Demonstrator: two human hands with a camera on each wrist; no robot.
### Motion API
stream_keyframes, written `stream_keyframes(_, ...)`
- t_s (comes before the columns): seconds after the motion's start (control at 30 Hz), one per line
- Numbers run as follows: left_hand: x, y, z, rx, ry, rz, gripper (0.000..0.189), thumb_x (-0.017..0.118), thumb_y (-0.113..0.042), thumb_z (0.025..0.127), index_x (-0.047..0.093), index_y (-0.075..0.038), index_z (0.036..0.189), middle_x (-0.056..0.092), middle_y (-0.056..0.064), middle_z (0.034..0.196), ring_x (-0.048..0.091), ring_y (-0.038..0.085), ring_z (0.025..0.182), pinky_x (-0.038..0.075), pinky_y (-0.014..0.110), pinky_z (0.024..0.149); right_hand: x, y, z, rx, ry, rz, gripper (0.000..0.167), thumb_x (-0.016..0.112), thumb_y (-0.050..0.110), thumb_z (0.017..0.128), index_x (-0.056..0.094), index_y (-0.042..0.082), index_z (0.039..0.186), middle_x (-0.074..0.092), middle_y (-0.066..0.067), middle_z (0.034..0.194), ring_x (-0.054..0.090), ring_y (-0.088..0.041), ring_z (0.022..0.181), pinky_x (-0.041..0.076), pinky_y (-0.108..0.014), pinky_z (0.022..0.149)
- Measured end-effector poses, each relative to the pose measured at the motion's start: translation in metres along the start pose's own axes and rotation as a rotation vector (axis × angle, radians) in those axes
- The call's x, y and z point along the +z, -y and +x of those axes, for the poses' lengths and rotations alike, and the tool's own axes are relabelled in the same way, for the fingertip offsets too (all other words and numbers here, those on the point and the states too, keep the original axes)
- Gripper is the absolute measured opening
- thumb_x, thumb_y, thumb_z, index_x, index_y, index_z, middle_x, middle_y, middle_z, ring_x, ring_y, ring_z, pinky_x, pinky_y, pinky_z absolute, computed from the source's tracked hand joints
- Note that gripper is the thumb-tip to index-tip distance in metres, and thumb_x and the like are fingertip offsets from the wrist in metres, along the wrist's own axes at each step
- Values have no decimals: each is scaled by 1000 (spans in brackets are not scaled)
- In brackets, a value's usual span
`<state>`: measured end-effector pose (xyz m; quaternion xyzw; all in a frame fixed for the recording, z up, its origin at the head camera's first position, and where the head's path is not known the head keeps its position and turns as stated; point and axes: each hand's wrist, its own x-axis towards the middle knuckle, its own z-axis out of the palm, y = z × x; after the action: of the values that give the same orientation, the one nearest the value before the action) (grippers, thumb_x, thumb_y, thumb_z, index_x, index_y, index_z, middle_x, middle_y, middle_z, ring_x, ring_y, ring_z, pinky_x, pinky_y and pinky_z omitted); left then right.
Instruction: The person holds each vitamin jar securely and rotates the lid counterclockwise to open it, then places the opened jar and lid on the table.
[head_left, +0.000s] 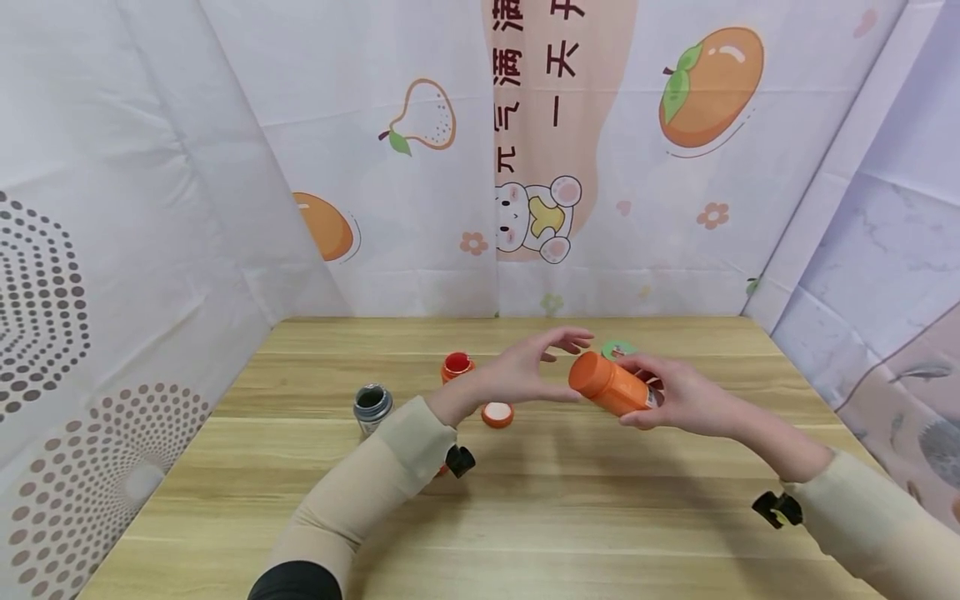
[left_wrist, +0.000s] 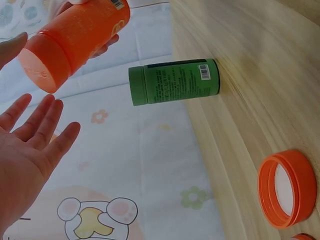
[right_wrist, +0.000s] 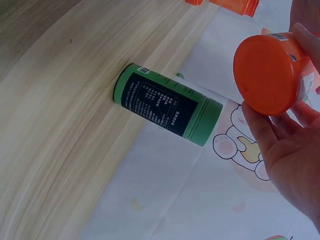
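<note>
My right hand (head_left: pixel 686 398) grips an orange plastic bottle (head_left: pixel 621 392) around its lower part, above the table. The bottle tilts, its ribless orange lid (left_wrist: pixel 47 65) pointing toward my left hand (head_left: pixel 517 371). That hand has its fingers spread and its thumb apart, just short of the lid in the left wrist view. Behind the held bottle, a green bottle (left_wrist: pixel 172 82) with its lid on stands upright on the table; in the head view mostly its green top shows. The right wrist view shows the orange bottle's round base (right_wrist: pixel 265 75).
On the wooden table (head_left: pixel 600 517), an orange cap (head_left: pixel 497 415) lies with its white inside up. An uncapped orange bottle (head_left: pixel 457 364) stands behind my left wrist, and an uncapped grey bottle (head_left: pixel 372 404) stands left of it. Printed cloth (head_left: pixel 420 200) hangs behind the table.
</note>
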<state>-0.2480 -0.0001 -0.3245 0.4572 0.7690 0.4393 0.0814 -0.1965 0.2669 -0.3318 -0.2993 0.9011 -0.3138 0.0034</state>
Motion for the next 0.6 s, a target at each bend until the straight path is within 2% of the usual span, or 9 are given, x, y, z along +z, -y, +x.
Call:
stream_keyframes(0.17, -1, -2, 0, 28, 19, -57, 66, 80, -9, 81, 48, -14, 139, 54, -3, 134, 49, 7, 118, 44, 30, 96, 0, 0, -1, -22, 8, -8, 62, 85, 31, 76, 57, 5, 125, 61, 3, 99, 58, -14, 87, 51, -28, 72)
stream_keyframes(0.3, 0, -1, 0, 35, 44, -79, 59, 76, -5, 83, 52, -11, 136, 55, -2, 131, 49, 8, 117, 44, 31, 96, 1, 0, 0, -40, 2, -21, 61, 85, 33, 75, 58, 7, 124, 62, 4, 99, 58, -13, 87, 51, -28, 72)
stream_keyframes(0.43, 1, -1, 0, 33, 62, -81, 54, 75, -7, 85, 54, -10, 134, 56, -3, 127, 49, 8, 117, 44, 29, 96, 1, -1, 0, -47, 1, -20, 60, 85, 32, 75, 58, 9, 123, 62, 5, 98, 59, -12, 86, 52, -28, 72)
stream_keyframes(0.6, 3, -1, 1, 26, 49, -81, 53, 76, -11, 85, 55, -8, 133, 57, -4, 124, 51, 7, 113, 45, 28, 94, 1, -2, -1, -37, 17, -16, 61, 84, 34, 76, 57, 8, 124, 61, 5, 99, 58, -13, 86, 51, -28, 71)
